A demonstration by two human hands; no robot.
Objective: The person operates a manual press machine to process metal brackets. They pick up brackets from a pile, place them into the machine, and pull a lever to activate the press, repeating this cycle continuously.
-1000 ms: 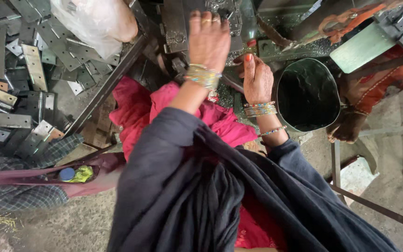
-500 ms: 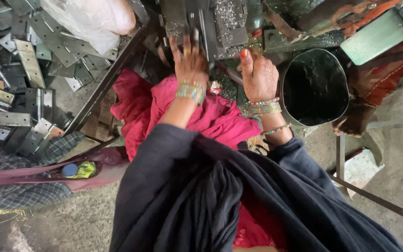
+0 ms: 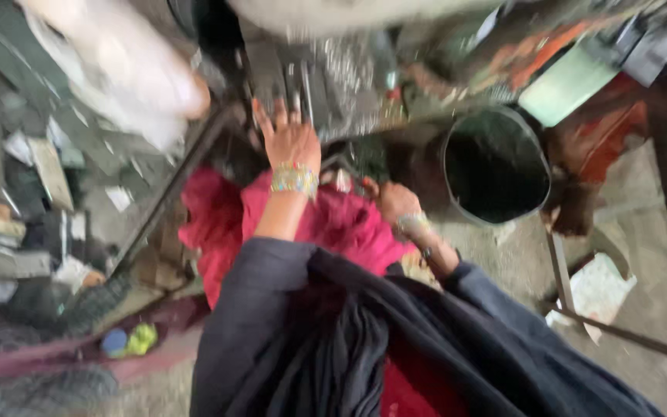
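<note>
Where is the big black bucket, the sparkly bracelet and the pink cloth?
Round black bucket [image 3: 496,166]: head view, on its dark inside wall.
Beaded bracelet [image 3: 295,179]: head view, on the band round the left wrist.
Pink cloth [image 3: 333,224]: head view, on its middle fold.

A small metal workshop is shown: cut metal plates [image 3: 36,166] are heaped at the left of the frame, a worn machine bed [image 3: 326,85] is seen at top centre, and a black bucket [image 3: 496,166] on bare concrete at the right

Pink-red cloth [image 3: 333,224], dark navy sleeves [image 3: 287,324], multicoloured beaded bangles [image 3: 295,179], black bucket [image 3: 496,166], pale green panel [image 3: 569,85]
</note>
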